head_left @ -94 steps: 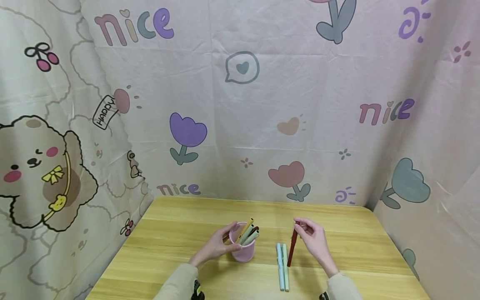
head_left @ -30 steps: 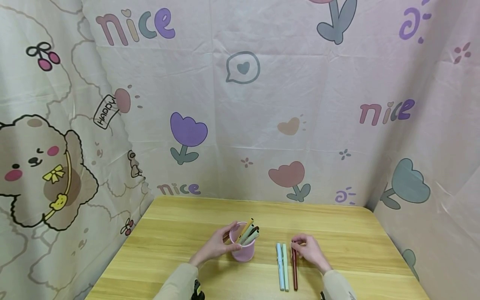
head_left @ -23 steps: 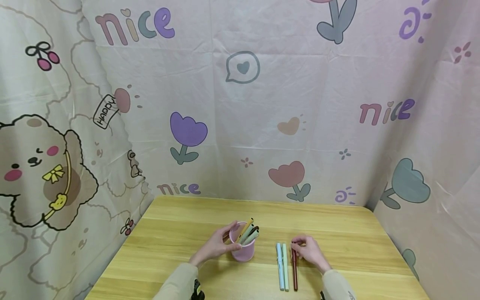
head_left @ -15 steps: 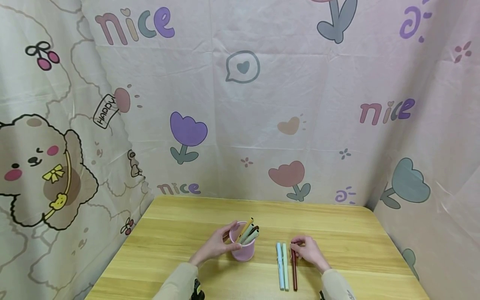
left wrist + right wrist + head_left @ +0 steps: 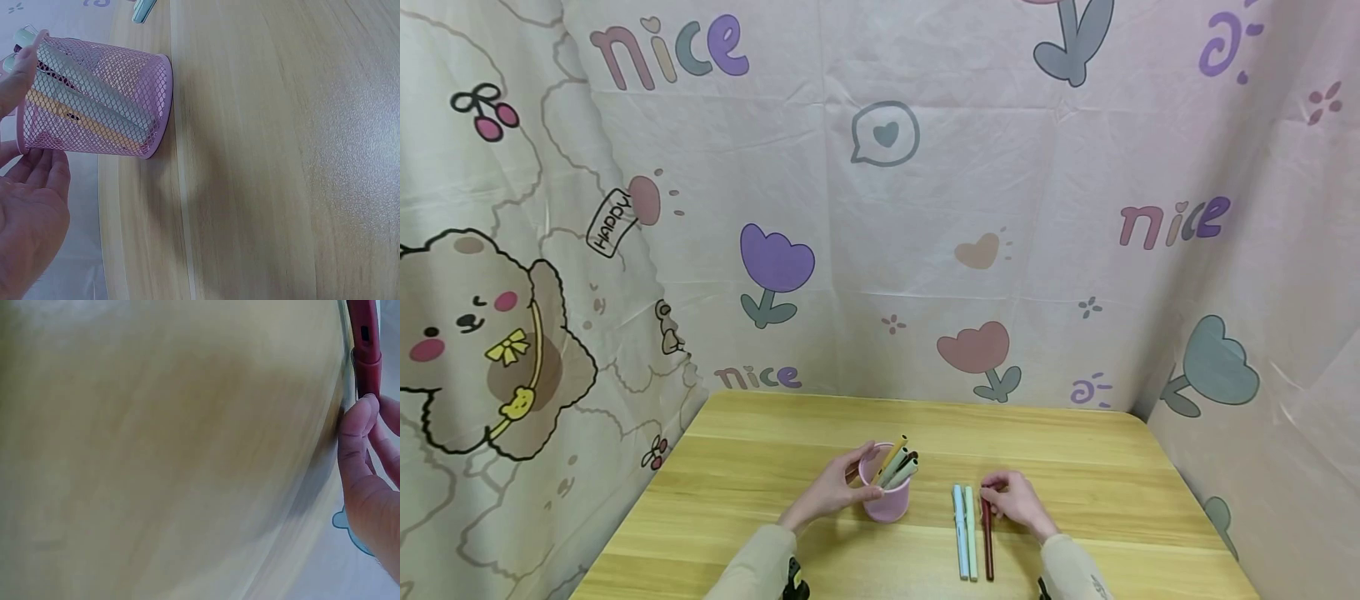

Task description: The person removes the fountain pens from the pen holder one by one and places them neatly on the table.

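My left hand [image 5: 831,490] grips a pink mesh pen cup [image 5: 889,507] near its rim, thumb in front and fingers behind. Several pens [image 5: 898,465], among them yellow, pale green and dark ones, lean inside it; the left wrist view shows them through the mesh [image 5: 94,94]. With thumb and fingertips, my right hand [image 5: 1017,500] pinches the far end of a dark red pen [image 5: 988,542] lying on the table. Just left of it, a light blue pen [image 5: 961,533] and a light green pen [image 5: 972,533] lie side by side, all roughly parallel.
The wooden table [image 5: 760,450] has its far edge close to a printed curtain [image 5: 880,208]. Another curtain [image 5: 490,333] hangs along the left side. Both sleeves [image 5: 756,560] reach in from the near edge.
The red pen was held up at a slant about three seconds ago; it came down flat right of the green pen and has since shifted slightly left. The left hand and cup stayed put.
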The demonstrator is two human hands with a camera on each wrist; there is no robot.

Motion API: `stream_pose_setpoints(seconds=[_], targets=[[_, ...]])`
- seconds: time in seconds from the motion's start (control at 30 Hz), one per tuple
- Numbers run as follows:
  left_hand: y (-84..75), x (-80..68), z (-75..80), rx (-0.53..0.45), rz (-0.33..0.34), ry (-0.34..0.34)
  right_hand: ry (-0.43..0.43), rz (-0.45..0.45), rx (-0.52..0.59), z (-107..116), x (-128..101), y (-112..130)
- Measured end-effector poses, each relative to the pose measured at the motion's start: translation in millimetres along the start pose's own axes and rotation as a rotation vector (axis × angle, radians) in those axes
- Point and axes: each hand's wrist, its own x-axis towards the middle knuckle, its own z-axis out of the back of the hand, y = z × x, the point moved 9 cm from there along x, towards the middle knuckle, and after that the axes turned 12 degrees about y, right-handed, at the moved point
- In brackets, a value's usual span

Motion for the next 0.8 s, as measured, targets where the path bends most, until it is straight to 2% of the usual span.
stream_pose_setpoints(seconds=[0.3, 0.6, 0.8], targets=[[-0.1, -0.8, 1.0, 0.01, -0.002, -0.007, 0.025, 0.002, 0.042, -1.1, -3.1, -2.4], [0.7, -0.1, 0.9, 0.001, -0.019, -0.007, 0.173, -0.002, 0.127, -10.0, -13.7, -1.4], [1.5, 0.5, 0.1, -0.005, -0.017, -0.005, 0.186, -0.019, 0.137, -12.5, -14.2, -2.4]])
